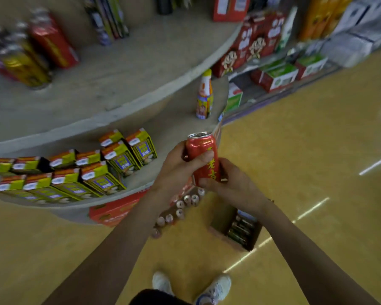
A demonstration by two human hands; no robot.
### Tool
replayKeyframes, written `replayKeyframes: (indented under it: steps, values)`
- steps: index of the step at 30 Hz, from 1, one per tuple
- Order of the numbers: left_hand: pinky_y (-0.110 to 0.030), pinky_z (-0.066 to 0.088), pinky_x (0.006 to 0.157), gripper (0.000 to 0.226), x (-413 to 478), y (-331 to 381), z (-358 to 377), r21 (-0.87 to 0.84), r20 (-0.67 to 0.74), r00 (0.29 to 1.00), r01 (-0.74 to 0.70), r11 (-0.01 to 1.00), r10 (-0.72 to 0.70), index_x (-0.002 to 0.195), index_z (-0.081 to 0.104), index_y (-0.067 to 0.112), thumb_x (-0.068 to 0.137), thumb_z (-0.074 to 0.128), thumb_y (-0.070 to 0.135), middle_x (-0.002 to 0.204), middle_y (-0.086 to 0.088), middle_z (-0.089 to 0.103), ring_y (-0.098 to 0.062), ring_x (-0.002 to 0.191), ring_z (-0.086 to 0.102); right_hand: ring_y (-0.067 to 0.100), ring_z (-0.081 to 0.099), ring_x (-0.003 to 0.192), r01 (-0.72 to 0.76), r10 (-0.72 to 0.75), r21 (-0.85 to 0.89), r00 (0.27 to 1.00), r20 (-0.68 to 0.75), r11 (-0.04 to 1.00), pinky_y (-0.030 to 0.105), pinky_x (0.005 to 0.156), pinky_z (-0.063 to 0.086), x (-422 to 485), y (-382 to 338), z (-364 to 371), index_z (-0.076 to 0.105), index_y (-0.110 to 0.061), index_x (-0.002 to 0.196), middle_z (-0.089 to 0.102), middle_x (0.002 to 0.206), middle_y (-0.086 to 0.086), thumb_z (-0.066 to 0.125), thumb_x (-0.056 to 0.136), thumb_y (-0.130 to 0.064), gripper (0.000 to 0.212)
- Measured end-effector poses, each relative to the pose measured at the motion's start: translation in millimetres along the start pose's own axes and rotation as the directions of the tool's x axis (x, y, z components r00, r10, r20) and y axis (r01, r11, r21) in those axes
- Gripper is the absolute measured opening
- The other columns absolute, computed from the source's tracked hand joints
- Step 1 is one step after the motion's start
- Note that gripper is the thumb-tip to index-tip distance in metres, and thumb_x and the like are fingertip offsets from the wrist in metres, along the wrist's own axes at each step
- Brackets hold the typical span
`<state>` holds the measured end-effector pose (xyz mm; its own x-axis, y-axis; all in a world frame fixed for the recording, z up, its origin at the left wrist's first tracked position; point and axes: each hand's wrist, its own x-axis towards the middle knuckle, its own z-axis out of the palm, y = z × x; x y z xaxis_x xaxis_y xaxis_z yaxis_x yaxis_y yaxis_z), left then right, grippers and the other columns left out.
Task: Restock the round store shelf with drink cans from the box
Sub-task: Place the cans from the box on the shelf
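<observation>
Left hand (178, 166) wraps upper can (201, 148), thumb across front; right hand (235, 186) curls round base. Can upright in air above box (110, 213) on floor, beside shelf (141, 96) rim. Best: keep upright, shift to one hand, set on bare shelf patch, label facing out

Upper-tier cans (26, 56) smeared by blur; red box (114, 211) partly behind the left forearm (128, 227).

On the red can (204, 159), yellow Chinese characters are running down the side, with 老 and 吉 showing legibly. Print on the shelf cartons (110, 164) is appearing too blurred to read.
</observation>
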<state>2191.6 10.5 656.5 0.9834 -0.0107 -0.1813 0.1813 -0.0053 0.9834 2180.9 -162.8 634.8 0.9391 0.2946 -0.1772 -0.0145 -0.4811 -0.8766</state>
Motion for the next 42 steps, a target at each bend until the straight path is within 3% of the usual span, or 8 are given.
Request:
replayKeyframes:
  steps: [6, 12, 17, 21, 24, 28, 35, 42]
  values:
    - [-0.027, 0.056, 0.086, 0.036, -17, 43, -65, 0.047, -0.065, 0.989, -0.131, 0.99, 0.134, 0.112, 0.07, 0.024, 0.08, 0.083, 0.034, 0.102, 0.006, 0.077, -0.007, 0.099, 0.071, 0.001, 0.067, 0.098, 0.124, -0.123, -0.022, 0.992, 0.023, 0.992, 0.031, 0.087, 0.056, 19, -69, 32, 0.052, -0.026, 0.131, 0.07, 0.11, -0.012, 0.074, 0.076, -0.064, 0.07]
    - [-0.032, 0.057, 0.091, 0.047, -37, 73, -145, 0.053, -0.141, 0.969, -0.196, 0.979, 0.202, 0.114, 0.07, 0.026, 0.072, 0.082, 0.044, 0.107, 0.006, 0.076, -0.008, 0.102, 0.071, 0.003, 0.068, 0.098, 0.253, -0.249, -0.065, 0.966, 0.065, 0.965, 0.034, 0.09, 0.056, 40, -136, 81, 0.054, -0.026, 0.128, 0.071, 0.11, -0.011, 0.073, 0.076, -0.066, 0.068]
    - [-0.037, 0.058, 0.092, 0.037, -50, 91, -202, 0.086, -0.213, 0.945, -0.233, 0.969, 0.247, 0.113, 0.07, 0.023, 0.081, 0.084, 0.033, 0.106, 0.001, 0.076, -0.013, 0.1, 0.072, 0.0, 0.067, 0.096, 0.342, -0.334, -0.07, 0.937, 0.106, 0.937, 0.032, 0.089, 0.055, 60, -181, 121, 0.057, -0.031, 0.123, 0.072, 0.106, -0.012, 0.072, 0.076, -0.066, 0.061]
    - [-0.043, 0.059, 0.092, 0.05, -53, 93, -234, 0.108, -0.28, 0.922, -0.246, 0.963, 0.267, 0.117, 0.067, 0.03, 0.073, 0.086, 0.045, 0.109, 0.004, 0.074, -0.012, 0.102, 0.071, -0.004, 0.067, 0.094, 0.378, -0.366, -0.061, 0.919, 0.148, 0.924, 0.022, 0.083, 0.053, 76, -203, 145, 0.055, -0.029, 0.123, 0.07, 0.106, -0.014, 0.077, 0.079, -0.057, 0.057]
    - [-0.041, 0.058, 0.095, 0.061, -48, 92, -251, 0.094, -0.334, 0.905, -0.247, 0.964, 0.264, 0.121, 0.062, 0.031, 0.069, 0.088, 0.048, 0.114, 0.006, 0.073, -0.009, 0.106, 0.069, 0.002, 0.067, 0.099, 0.383, -0.369, -0.051, 0.913, 0.173, 0.922, 0.029, 0.085, 0.055, 90, -215, 157, 0.054, -0.025, 0.129, 0.069, 0.11, -0.012, 0.076, 0.075, -0.06, 0.068]
    - [-0.036, 0.057, 0.096, 0.053, -29, 95, -259, 0.127, -0.358, 0.891, -0.248, 0.96, 0.277, 0.122, 0.059, 0.031, 0.077, 0.085, 0.04, 0.117, 0.009, 0.07, -0.006, 0.109, 0.066, 0.0, 0.064, 0.096, 0.398, -0.379, -0.097, 0.909, 0.172, 0.912, 0.02, 0.073, 0.046, 119, -225, 161, 0.054, -0.028, 0.122, 0.067, 0.108, -0.013, 0.079, 0.082, -0.043, 0.049]
    - [-0.017, 0.052, 0.084, 0.063, 36, 105, -265, 0.194, -0.389, 0.875, -0.229, 0.954, 0.289, 0.137, 0.054, 0.032, 0.081, 0.082, 0.038, 0.123, 0.008, 0.067, -0.002, 0.11, 0.063, 0.006, 0.063, 0.098, 0.442, -0.422, -0.1, 0.89, 0.17, 0.891, 0.022, 0.078, 0.048, 185, -236, 150, 0.053, -0.029, 0.126, 0.065, 0.107, -0.015, 0.079, 0.083, -0.035, 0.051]
    - [-0.022, 0.05, 0.092, 0.066, 103, 99, -272, 0.228, -0.427, 0.857, -0.208, 0.951, 0.289, 0.143, 0.044, 0.041, 0.086, 0.078, 0.036, 0.128, 0.01, 0.063, -0.008, 0.116, 0.06, 0.009, 0.064, 0.101, 0.482, -0.456, -0.165, 0.873, 0.176, 0.86, 0.019, 0.08, 0.048, 268, -230, 145, 0.057, -0.021, 0.13, 0.066, 0.11, -0.011, 0.083, 0.078, -0.037, 0.061]
